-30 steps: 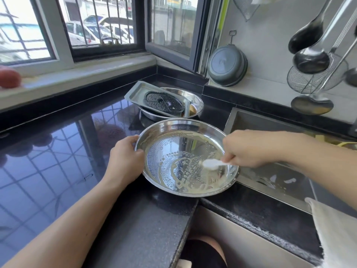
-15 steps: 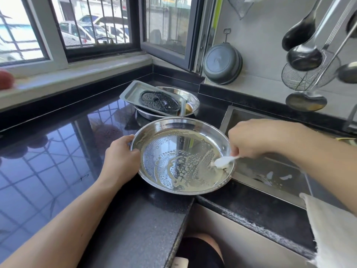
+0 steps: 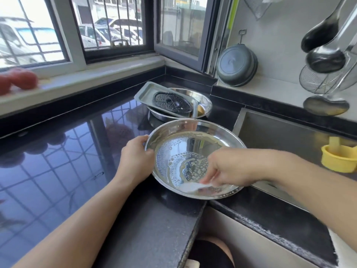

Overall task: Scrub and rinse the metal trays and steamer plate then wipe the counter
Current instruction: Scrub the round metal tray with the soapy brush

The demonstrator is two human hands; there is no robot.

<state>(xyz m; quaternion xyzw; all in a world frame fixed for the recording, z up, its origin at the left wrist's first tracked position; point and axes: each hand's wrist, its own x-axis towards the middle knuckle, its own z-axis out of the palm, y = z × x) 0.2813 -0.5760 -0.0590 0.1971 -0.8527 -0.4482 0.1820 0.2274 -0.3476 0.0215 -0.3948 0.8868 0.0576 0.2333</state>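
I see the round metal tray (image 3: 195, 149) at the centre of the frame, sitting on the black counter (image 3: 58, 171) with its right edge over the sink (image 3: 280, 136). My left hand (image 3: 135, 161) grips its left rim, thumb over the edge, as it did half a second ago. My right hand (image 3: 229, 169) has moved: earlier it was at the tray's right side with the white brush (image 3: 190, 187) near the right rim; now it has come down to the lower part of the tray, fingers curled round the brush handle, and the blurred white head lies on the suds near the bottom rim. The soapy film inside looks more smeared there. Above centre, the rectangular tray (image 3: 146, 93) with the dark steamer plate (image 3: 172, 102) leans on another round tray (image 3: 204, 102), unchanged.
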